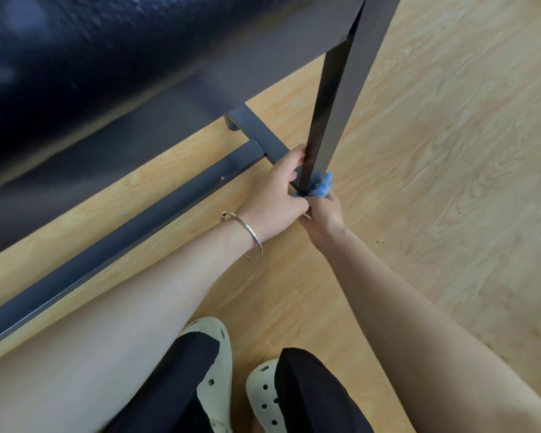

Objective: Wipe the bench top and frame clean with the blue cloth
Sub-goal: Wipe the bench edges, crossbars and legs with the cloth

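Observation:
The bench's black padded top point(85, 54) fills the upper left. A dark metal leg point(334, 98) of its frame runs down to the floor near the middle. At the foot of that leg sits the blue cloth point(324, 187), wrapped round the metal. My left hand point(278, 189), with a silver bangle on the wrist, curls its fingers round the leg from the left and touches the cloth. My right hand point(322, 215) grips the cloth from below and right. Most of the cloth is hidden by both hands and the leg.
A grey floor rail point(116, 242) of the frame runs diagonally from lower left to the leg, meeting a short cross bar point(256, 132). Light wooden floor point(450, 151) spreads to the right. My feet in pale clogs point(213, 364) stand at the bottom.

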